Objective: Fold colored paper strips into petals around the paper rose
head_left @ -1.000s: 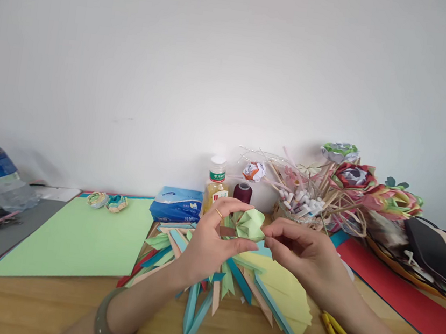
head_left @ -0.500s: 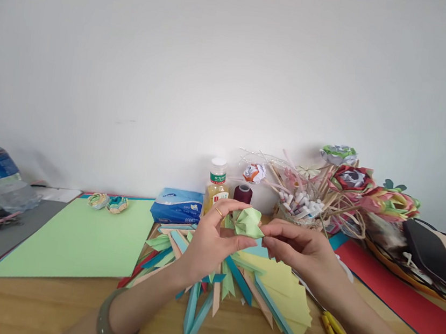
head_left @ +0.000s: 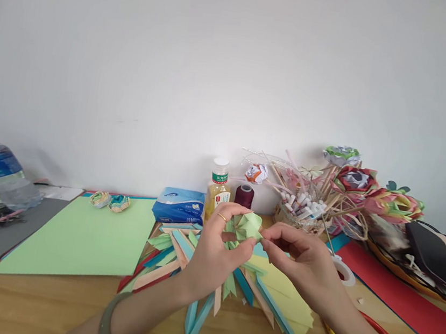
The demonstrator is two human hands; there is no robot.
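Note:
A light green folded paper piece (head_left: 248, 227), pleated like a small flower, is held up above the table. My left hand (head_left: 219, 248) grips it from the left, forefinger over the top and thumb underneath. On its right edge, the thumb and forefinger of my right hand (head_left: 297, 254) pinch the paper. Below both hands lie folded paper strips (head_left: 199, 321) in blue, peach, green and red. Yellow paper sheets (head_left: 288, 299) spread out under my right hand.
Green sheets (head_left: 75, 241) bear two small woven paper pieces (head_left: 110, 202) at left. Behind stand a blue tissue pack (head_left: 178, 206), a bottle (head_left: 218, 185), a thread spool (head_left: 244, 197) and a basket (head_left: 298, 219) with paper flowers. A tape roll (head_left: 343, 271) sits at right.
The green paper piece has turned slightly between my fingers, showing more of its pleated face. My right hand has shifted a little left, and the tape roll shows more fully.

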